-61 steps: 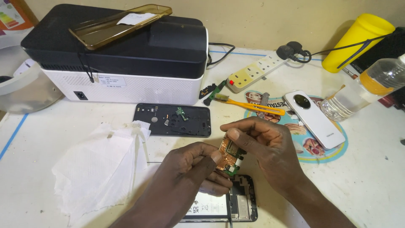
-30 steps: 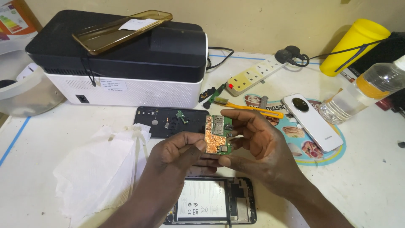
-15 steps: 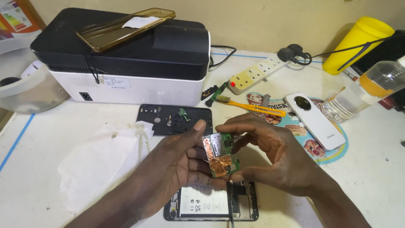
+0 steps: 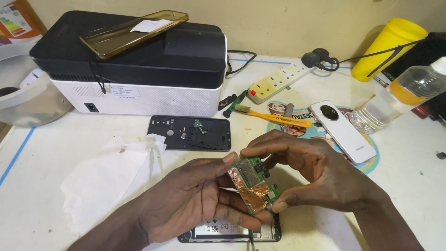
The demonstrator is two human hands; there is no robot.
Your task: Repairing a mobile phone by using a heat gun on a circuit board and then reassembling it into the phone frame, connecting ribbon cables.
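So nearest the camera, right at the bottom edge, there's an opened phone body (image 4: 230, 232) lying flat on the worktop (image 4: 409, 186), battery side up, mostly hidden under the hands. Just above it both hands are up off the surface with a small green circuit board (image 4: 253, 183) between them, part of it covered in copper-coloured foil. The board's long axis runs on a diagonal, upper-left to lower-right, tilted so its face points up toward the camera. The left hand (image 4: 195, 204) cradles it from below and the left side, thumb tip pressed on the upper-left corner and fingers curled under the lower end. The right hand (image 4: 320, 174) comes in from the right, closed in a pinch, with one fingertip on the top edge and the thumb on the lower-right corner. So the board sits squarely between the two grips, both about equally close, each one clamped on it. Left of the hands there's a crumpled white tissue (image 4: 109, 179). A bit further back lies a black phone back cover (image 4: 190, 133), inside facing up. To the right are a yellow toothbrush (image 4: 274, 116) and a white phone (image 4: 343, 131) face down. Furthest back are the printer (image 4: 139, 65), a power strip (image 4: 278, 82) and a yellow cup (image 4: 385, 46).
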